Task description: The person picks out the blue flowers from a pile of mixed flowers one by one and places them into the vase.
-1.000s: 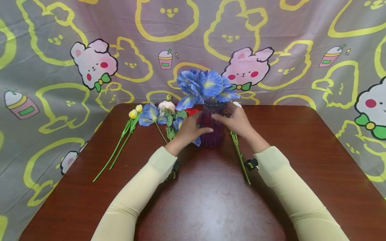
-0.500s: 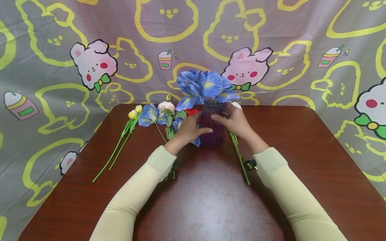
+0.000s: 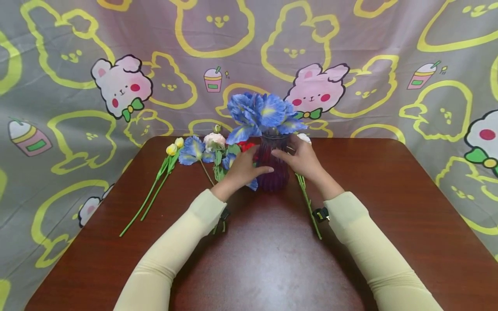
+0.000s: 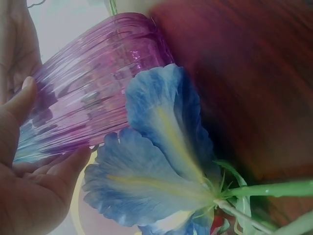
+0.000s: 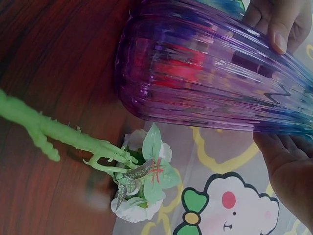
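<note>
Both hands (image 3: 242,167) (image 3: 305,160) curled round a ribbed, see-through vase (image 5: 195,68), purple below, bluish above.

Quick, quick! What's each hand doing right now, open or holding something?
Left hand: holding the purple vase on one side.
Right hand: holding the same vase on the other side, a bit higher.
</note>
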`<state>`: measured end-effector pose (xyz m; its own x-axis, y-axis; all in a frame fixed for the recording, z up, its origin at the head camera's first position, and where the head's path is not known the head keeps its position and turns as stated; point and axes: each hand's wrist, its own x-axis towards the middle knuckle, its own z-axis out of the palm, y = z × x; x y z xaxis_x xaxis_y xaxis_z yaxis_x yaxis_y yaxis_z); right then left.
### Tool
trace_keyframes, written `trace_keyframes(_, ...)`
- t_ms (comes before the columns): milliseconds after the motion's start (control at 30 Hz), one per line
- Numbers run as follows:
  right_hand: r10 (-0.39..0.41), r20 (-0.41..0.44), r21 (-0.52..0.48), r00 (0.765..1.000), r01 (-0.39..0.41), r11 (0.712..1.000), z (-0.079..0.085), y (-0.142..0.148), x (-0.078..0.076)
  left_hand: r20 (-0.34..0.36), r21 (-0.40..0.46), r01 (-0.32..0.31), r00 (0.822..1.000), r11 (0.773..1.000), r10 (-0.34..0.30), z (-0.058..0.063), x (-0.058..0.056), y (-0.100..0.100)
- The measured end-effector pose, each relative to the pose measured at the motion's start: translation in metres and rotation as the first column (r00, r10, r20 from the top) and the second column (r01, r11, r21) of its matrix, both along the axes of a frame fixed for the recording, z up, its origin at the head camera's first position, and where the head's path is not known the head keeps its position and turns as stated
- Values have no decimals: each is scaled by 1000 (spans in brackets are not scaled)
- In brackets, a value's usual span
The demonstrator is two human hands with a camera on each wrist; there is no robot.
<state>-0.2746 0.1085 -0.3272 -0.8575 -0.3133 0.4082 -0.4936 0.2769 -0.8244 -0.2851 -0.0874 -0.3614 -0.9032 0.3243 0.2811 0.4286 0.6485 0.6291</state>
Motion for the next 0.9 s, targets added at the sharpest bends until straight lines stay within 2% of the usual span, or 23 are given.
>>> trace_keyframes(67,3,2,3,1000,-3,1000,6,-1,6,4,-5,0,1000,1000,0,0,0,0)
trace_keyframes(200,7,4,4,1000,-7,1000,7,-1,8,-5,-30,5,1000,1000,-6,3,-1,-3)
trace_keyframes(267,5,0,4,1000,-5,1000,6,-1,7,-16,-15,21,1000,1000,-21,6,-2,-6)
trace_keyframes(400,7,-11,-7,1000,-8,1000,4,-2,4,4,56,27,1000,998,-27,14,-2,-19)
trace_keyframes(500,17,-11,-32,1000,-18,999,-6,0,-7,6,136,29,1000,990,-30,22,-2,-30)
trace_keyframes(600,20,-7,-46,1000,-20,999,-17,2,-18,-35,148,29,999,989,-24,26,-1,-41)
trace_keyframes(700,8,-3,-47,1000,-8,999,-22,3,-24,-33,109,-26,999,994,29,28,1,-51)
trace_keyframes(833,-3,-4,-46,1000,3,999,-23,4,-24,36,39,-123,992,992,121,27,4,-67)
trace_keyframes(900,-3,-8,-48,1000,3,999,-24,4,-24,44,5,-147,988,989,146,26,4,-77)
